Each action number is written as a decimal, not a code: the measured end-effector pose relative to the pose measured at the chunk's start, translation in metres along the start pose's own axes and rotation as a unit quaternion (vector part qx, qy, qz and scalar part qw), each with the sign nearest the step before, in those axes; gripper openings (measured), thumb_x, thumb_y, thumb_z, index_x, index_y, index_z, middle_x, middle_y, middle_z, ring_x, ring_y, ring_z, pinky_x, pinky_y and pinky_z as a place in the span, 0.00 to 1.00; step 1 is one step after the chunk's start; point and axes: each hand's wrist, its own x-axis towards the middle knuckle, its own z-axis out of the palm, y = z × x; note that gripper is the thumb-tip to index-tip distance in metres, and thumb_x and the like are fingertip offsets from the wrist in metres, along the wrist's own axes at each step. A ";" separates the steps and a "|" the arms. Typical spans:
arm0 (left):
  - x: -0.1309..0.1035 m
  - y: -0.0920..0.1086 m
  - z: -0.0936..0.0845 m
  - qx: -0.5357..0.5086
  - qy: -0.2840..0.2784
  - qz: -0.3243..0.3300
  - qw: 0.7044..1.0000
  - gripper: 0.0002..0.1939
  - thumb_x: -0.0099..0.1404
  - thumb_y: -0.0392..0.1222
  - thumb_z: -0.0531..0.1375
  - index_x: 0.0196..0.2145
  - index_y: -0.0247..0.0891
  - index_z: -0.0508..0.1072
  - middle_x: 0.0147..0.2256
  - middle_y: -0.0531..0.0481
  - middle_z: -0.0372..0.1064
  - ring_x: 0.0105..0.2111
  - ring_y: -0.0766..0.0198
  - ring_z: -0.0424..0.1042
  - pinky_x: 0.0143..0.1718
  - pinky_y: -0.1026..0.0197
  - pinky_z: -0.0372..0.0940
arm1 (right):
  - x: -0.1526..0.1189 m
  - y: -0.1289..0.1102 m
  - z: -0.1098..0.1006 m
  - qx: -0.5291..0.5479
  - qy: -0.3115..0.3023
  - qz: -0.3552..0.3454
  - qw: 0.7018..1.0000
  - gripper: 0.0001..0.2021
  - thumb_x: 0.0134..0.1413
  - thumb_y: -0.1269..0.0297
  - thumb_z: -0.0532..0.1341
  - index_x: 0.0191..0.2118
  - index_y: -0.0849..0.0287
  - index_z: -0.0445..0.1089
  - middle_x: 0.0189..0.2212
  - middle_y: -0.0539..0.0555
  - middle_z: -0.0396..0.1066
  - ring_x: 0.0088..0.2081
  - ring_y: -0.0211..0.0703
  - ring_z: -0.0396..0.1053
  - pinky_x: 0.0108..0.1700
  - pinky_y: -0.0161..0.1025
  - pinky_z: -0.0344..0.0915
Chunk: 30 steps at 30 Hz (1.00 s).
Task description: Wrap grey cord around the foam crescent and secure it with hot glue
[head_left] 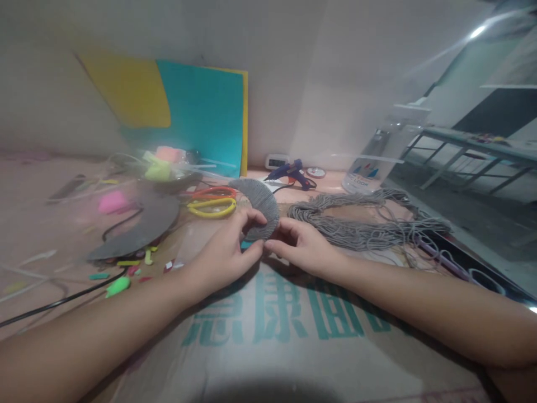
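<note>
A crescent-shaped piece wrapped in grey cord [260, 200] stands tilted up between both hands, its lower end showing a bit of uncovered blue. My left hand [235, 242] pinches its lower left side between thumb and fingers. From the right, my right hand [297, 244] has its thumb and fingertips closed on the lower right edge. A tangled hank of grey cord [356, 238] lies just right of the right hand. Behind the left hand rest scissors with yellow handles [212, 208] and a pair with orange handles [213, 193].
A blue glue gun [289, 172], a small white digital clock [277, 162] and a clear plastic jar [371, 159] stand by the wall. Coloured sheets [203, 115] lean there. At left lie a dark grey curved piece [145, 232], clay lumps and a black cable [62, 300]. Printed cardboard [268, 358] covers the front.
</note>
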 end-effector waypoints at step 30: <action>0.001 0.000 -0.004 0.023 -0.003 -0.006 1.000 0.13 0.64 0.37 0.56 0.48 0.39 0.64 0.43 0.48 0.67 0.44 0.61 0.69 0.48 0.56 0.65 | -0.001 0.002 -0.002 0.076 0.001 0.004 0.997 0.06 0.56 0.64 0.60 0.31 0.60 0.68 0.26 0.50 0.70 0.26 0.34 0.64 0.26 0.31 0.60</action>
